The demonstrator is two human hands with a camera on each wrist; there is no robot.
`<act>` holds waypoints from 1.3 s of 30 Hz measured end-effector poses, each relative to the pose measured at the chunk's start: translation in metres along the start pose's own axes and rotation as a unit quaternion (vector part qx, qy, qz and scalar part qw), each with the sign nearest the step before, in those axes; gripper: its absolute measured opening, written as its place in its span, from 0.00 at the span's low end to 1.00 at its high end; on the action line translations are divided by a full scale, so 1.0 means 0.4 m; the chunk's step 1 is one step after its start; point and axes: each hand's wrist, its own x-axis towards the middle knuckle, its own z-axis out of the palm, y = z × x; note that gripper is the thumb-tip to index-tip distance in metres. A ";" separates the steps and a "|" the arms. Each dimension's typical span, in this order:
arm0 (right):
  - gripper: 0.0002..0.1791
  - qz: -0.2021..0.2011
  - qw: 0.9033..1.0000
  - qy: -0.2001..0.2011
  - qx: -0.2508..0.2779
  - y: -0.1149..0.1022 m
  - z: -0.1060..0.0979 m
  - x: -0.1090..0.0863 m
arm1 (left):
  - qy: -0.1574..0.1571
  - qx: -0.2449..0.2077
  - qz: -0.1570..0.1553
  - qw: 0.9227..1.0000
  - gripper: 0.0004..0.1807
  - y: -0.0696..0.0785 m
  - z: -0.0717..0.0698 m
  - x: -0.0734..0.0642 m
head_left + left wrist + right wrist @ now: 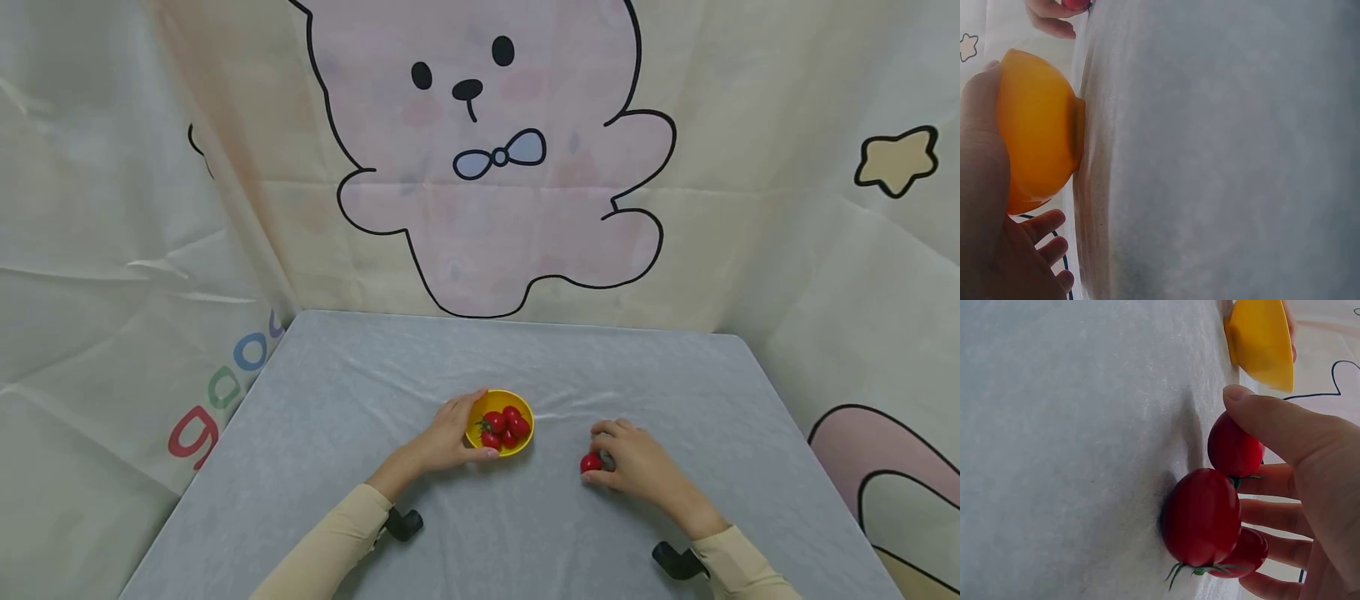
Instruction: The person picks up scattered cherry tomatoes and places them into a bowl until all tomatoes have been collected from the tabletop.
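A yellow bowl (528,442) with several red cherry tomatoes (493,422) in it stands upright on the table. My left hand (452,433) holds it at its left side, thumb at the near rim and a finger at the far rim. To the right, my right hand (633,458) pinches a cherry tomato (1234,447) between thumb and index finger, close to the cloth. Two more tomatoes, a large one (1202,517) and one partly behind it (1249,553), lie by that hand in the right wrist view. The hand hides them in the head view.
A light blue-grey cloth (360,358) covers the table. Pale curtains with a printed bear (480,217) stand behind it and at both sides. A black wrist mount (405,525) sticks out at the left sleeve, another (678,562) at the right.
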 end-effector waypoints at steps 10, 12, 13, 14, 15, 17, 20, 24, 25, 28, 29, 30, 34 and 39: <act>0.18 -0.003 1.000 -0.010 0.010 -0.014 -0.011 0.026 | -0.002 -0.005 0.002 1.000 0.58 -0.002 0.001 0.003; 0.19 -0.008 1.000 -0.008 0.009 -0.016 -0.014 0.029 | -0.003 -0.004 0.003 1.000 0.57 -0.002 0.001 0.003; 0.19 -0.011 1.000 -0.006 0.009 -0.016 -0.016 0.031 | -0.003 -0.003 0.004 1.000 0.57 -0.003 0.001 0.004; 0.19 -0.014 1.000 -0.004 0.009 -0.017 -0.017 0.033 | -0.003 -0.002 0.005 1.000 0.57 -0.002 0.001 0.004; 0.19 -0.017 1.000 -0.002 0.008 -0.018 -0.019 0.035 | -0.002 -0.002 0.006 1.000 0.57 -0.002 0.001 0.004; 0.19 -0.024 1.000 0.002 0.007 -0.020 -0.023 0.039 | -0.002 -0.002 0.007 1.000 0.57 0.000 0.001 0.004; 0.20 -0.028 1.000 0.003 0.003 -0.025 -0.029 0.047 | -0.003 -0.001 0.007 1.000 0.58 0.002 -0.001 0.002; 0.20 -0.031 1.000 -0.001 -0.001 -0.040 -0.040 0.064 | -0.003 -0.004 0.005 1.000 0.58 0.005 -0.003 0.000; 0.20 -0.031 1.000 -0.001 -0.001 -0.044 -0.043 0.069 | -0.003 -0.003 0.005 1.000 0.58 0.005 -0.003 0.000; 0.20 -0.033 0.999 -0.006 0.006 -0.059 -0.053 0.087 | -0.001 0.002 0.006 1.000 0.57 0.005 -0.003 0.000; 0.20 -0.032 0.999 -0.007 0.006 -0.063 -0.055 0.093 | -0.001 0.004 0.005 1.000 0.57 0.005 -0.003 0.001; 0.20 -0.031 0.999 -0.007 0.008 -0.066 -0.057 0.100 | -0.001 0.004 0.004 1.000 0.57 0.005 -0.003 0.001; 0.19 -0.029 1.000 -0.005 0.007 -0.083 -0.068 0.124 | -0.002 0.001 0.004 1.000 0.57 0.006 -0.004 0.001; 0.19 -0.053 0.998 0.017 0.000 -0.100 -0.089 0.149 | -0.002 0.005 0.002 1.000 0.57 0.008 -0.004 0.001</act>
